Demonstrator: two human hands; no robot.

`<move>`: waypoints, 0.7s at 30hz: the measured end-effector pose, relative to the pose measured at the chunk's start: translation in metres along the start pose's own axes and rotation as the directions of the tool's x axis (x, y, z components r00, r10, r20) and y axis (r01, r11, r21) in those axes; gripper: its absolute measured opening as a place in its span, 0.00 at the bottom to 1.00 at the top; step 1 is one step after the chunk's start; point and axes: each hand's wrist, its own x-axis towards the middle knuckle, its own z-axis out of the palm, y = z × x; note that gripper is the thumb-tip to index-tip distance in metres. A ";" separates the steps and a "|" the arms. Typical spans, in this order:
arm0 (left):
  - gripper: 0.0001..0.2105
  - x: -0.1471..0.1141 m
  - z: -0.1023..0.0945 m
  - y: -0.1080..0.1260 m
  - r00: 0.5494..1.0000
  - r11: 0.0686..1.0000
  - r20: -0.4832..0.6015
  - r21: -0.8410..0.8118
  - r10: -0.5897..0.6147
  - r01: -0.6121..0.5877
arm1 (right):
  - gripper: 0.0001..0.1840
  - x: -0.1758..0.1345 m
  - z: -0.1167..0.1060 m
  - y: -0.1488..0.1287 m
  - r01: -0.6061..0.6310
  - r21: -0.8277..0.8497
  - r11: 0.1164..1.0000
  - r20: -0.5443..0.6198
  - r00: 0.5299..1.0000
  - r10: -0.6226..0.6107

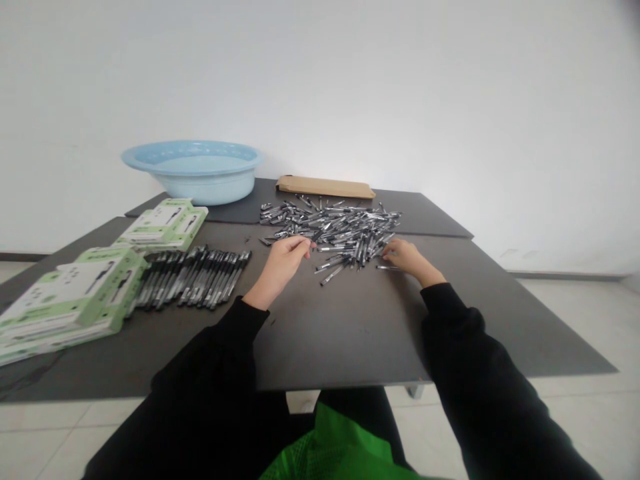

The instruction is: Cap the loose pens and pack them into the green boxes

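Hands, two, well apart. Your left hand (285,261) stood at the near left edge of the pile, thumb and fingertips drawn together; whether a pen sat between them could not be told. Your right hand (406,258) reached the pile's right edge with fingers bent; its grip, too, could not be told.

Pen pile (345,230): slim, straight, transparent barrels with dark ends, tangled at many angles, mid-desk ahead of you. One loose pen (388,268) lay flat just beside your right hand.

Pen row (210,280): similar pens, packed side by side at a slant, between the near boxes and your left hand.

Boxes: smooth, printed white and green, square-edged; a near stack (75,293) and a far stack (165,223), both at your left.

Basin (207,183): pale blue, round, flared rim, behind the boxes.

Package (325,187): long, flat, brown, behind the pile.

Desk (340,347): dark, matte, seamed crosswise; its surface ran between your sleeves to the straight front edge, and from your right hand to the slanting right edge.
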 end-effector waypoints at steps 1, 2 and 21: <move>0.14 0.000 0.000 0.000 1.000 1.000 0.003 0.004 -0.001 0.001 | 0.07 -0.001 -0.002 -0.002 0.011 -0.005 1.000 0.012 1.000 -0.011; 0.14 0.000 0.000 -0.001 1.000 1.000 0.005 0.006 -0.001 0.001 | 0.08 -0.001 -0.005 -0.004 0.016 -0.005 1.000 0.027 1.000 -0.015; 0.13 -0.005 0.020 -0.008 0.947 0.980 0.312 0.157 0.072 -0.126 | 0.19 -0.028 -0.037 -0.082 0.094 0.877 0.471 -0.020 0.987 -0.159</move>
